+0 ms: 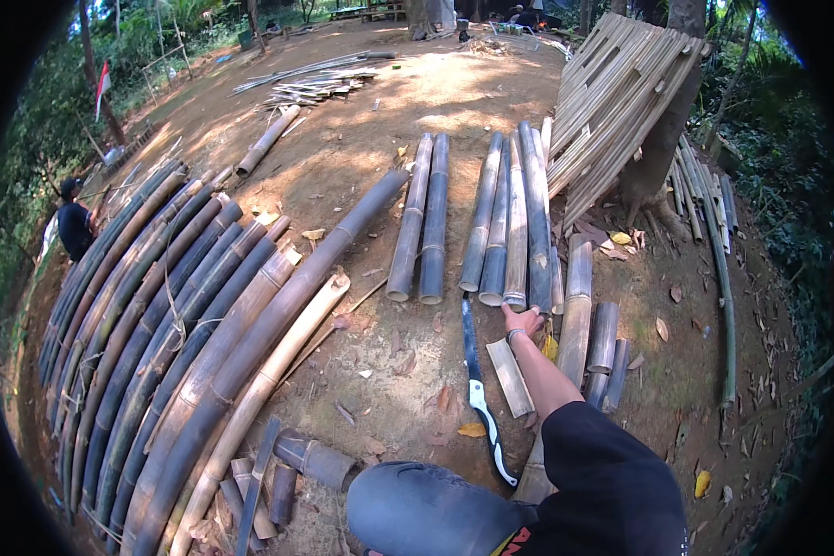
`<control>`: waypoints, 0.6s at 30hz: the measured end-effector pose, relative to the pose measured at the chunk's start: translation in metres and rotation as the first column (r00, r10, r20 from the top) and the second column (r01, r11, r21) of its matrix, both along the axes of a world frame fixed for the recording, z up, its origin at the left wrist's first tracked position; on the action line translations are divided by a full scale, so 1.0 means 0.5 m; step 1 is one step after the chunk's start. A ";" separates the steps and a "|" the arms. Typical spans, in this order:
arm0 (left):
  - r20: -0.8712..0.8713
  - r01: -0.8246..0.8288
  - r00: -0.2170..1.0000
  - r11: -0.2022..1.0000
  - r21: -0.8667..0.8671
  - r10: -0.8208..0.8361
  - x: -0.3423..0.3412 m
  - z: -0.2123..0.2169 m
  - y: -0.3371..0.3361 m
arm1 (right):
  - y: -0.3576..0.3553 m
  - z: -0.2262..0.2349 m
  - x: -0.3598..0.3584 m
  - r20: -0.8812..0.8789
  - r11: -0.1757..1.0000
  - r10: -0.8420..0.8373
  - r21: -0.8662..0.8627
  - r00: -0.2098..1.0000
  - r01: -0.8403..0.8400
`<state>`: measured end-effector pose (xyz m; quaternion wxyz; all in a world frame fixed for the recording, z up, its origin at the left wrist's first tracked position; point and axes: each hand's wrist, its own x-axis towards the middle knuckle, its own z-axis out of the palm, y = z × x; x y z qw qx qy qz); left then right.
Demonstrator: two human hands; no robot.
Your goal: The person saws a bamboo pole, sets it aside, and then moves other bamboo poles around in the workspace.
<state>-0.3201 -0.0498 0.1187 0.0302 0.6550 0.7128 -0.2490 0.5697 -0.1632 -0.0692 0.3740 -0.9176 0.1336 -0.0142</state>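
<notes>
My right hand (525, 321) reaches forward to the near end of a cut bamboo pole (517, 222) in the right-hand group on the ground. Its fingers close on that pole's end, though they are partly hidden. Other dark bamboo poles (483, 213) lie alongside. Close to my wrist is a split piece of bamboo (510, 377). Just left of it, a handsaw (476, 394) with a dark blade and a white-and-black handle lies on the soil. A pair of bamboo poles (434, 222) rests further left. My left hand is out of view.
A big stack of long bamboo poles (185, 324) fills the left side. Short bamboo offcuts (603, 338) lie right of my arm. A slatted bamboo panel (621, 93) leans on a tree trunk (663, 148). Beyond the stack is another person (74, 222). Split strips (320, 83) lie farther back.
</notes>
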 end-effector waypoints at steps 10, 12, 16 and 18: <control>-0.060 -0.017 0.998 0.997 -0.072 0.013 -0.026 -0.021 0.019 | 0.088 -0.006 0.029 -0.221 0.908 -0.311 0.218 0.924 0.357; 0.031 -0.005 1.000 0.999 -0.054 0.006 -0.055 -0.051 0.036 | 0.083 -0.012 0.048 -0.215 0.883 -0.314 0.291 0.925 0.367; 0.054 0.079 0.996 0.996 -0.038 -0.076 -0.070 -0.046 0.006 | 0.129 -0.010 0.020 -0.167 0.909 -0.219 0.324 0.961 0.264; -0.037 0.001 0.999 0.998 -0.064 -0.004 0.006 -0.020 0.004 | 0.157 -0.002 0.038 0.001 0.915 -0.196 0.359 0.981 0.183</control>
